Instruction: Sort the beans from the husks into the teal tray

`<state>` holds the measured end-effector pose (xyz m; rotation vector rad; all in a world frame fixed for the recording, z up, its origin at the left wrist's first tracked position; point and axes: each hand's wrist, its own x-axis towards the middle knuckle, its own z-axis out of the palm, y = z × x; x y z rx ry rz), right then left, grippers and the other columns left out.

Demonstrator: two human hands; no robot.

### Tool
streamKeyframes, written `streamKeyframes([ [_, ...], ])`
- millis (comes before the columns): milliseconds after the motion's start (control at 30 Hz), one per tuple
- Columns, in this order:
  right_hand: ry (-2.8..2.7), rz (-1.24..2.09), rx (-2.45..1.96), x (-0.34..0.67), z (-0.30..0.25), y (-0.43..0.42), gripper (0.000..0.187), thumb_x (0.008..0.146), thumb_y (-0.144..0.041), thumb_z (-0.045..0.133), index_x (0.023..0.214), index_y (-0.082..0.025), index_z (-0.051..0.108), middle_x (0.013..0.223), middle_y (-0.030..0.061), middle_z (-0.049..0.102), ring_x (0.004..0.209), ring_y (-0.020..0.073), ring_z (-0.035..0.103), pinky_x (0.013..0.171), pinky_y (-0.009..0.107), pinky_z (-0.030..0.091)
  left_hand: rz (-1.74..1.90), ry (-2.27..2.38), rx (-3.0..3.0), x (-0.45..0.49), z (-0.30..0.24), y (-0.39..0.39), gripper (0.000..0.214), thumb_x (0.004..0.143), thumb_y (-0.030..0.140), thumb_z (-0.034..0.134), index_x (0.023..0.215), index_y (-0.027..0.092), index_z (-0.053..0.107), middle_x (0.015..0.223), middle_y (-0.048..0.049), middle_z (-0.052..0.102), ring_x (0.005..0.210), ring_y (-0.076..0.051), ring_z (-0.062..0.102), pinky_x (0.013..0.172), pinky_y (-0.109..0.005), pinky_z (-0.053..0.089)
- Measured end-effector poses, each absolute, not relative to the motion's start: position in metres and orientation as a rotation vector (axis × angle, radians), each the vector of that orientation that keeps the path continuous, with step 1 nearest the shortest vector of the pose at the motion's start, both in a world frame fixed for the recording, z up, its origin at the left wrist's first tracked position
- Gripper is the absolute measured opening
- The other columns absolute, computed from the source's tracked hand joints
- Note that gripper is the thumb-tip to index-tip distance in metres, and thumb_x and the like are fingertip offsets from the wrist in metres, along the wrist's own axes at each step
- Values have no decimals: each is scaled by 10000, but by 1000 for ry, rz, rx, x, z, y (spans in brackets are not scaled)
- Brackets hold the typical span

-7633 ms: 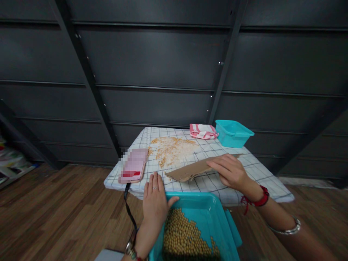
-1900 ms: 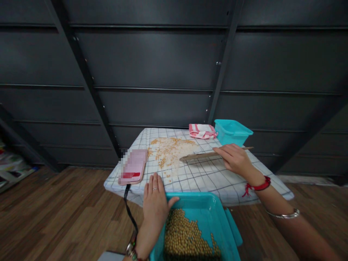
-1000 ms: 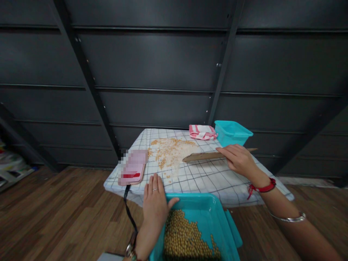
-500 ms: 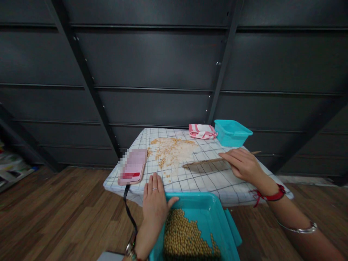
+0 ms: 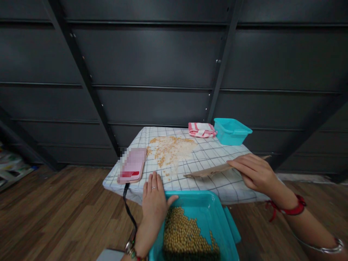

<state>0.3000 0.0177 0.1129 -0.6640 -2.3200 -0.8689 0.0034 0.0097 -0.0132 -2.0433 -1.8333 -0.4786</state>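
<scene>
My right hand (image 5: 255,172) pinches a thin strip of cardboard (image 5: 209,171), whose left end hangs low over the checked cloth on the table. My left hand (image 5: 154,201) lies flat with fingers stretched onto the cloth's front edge, its thumb over the corner rim of a turquoise tub (image 5: 197,197). Inside that tub is a heap of round yellow-brown beans (image 5: 187,232). On the cloth beyond my hands, yellowish grains (image 5: 161,161) lie spread in a pale powder (image 5: 178,148).
A pink phone (image 5: 137,163) with a black strap lies on the left of the checked tablecloth (image 5: 206,185). At the back are a folded red-and-white cloth (image 5: 201,129) and a smaller turquoise basket (image 5: 232,137). A dark panelled wall (image 5: 154,105) stands behind the table.
My right hand has moved right and toward me, carrying the cardboard away from the powder; more of its flat face now shows. My left hand stays in place.
</scene>
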Motion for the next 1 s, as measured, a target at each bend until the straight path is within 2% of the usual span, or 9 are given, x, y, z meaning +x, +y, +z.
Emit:
streamKeyframes([
  [267, -2326, -901, -679, 303, 110, 15, 422, 718, 30, 376, 1077, -157, 496, 773, 65, 615, 702, 168, 561, 617, 311, 474, -464, -1856, -2084, 3, -10, 10, 853, 725, 665, 371, 1223, -25, 435, 1294, -262, 449, 1208, -347, 409, 964, -471, 381],
  [467, -2340, -819, -694, 303, 114, 3, 417, 739, 8, 373, 1082, -194, 498, 774, 39, 619, 698, 154, 571, 633, 306, 471, -448, -1858, -2080, 3, -9, 11, 854, 734, 666, 342, 1230, -24, 429, 1303, -256, 441, 1208, -350, 407, 963, -492, 375],
  [700, -2412, -708, -650, 294, 125, -17, 314, 794, -22, 352, 1034, -160, 500, 798, 58, 627, 725, 146, 559, 636, 291, 457, -487, -1843, -2054, 3, -11, 14, 783, 771, 623, 297, 1223, 1, 445, 1301, -237, 456, 1211, -327, 409, 967, -477, 371],
  [833, -2422, -627, -654, 289, 128, -24, 262, 845, -68, 348, 1026, -162, 513, 783, 56, 620, 732, 149, 554, 640, 300, 451, -498, -1825, -2073, 1, -13, 15, 794, 751, 629, 349, 1243, 10, 420, 1304, -244, 451, 1216, -333, 399, 963, -485, 371],
  [1000, -2382, -700, -638, 290, 124, -15, 334, 788, -18, 354, 1054, -153, 505, 837, 76, 624, 769, 161, 558, 655, 314, 455, -499, -1854, -2075, 2, -12, 14, 822, 741, 631, 373, 1243, -19, 411, 1307, -256, 439, 1224, -346, 386, 977, -495, 358],
])
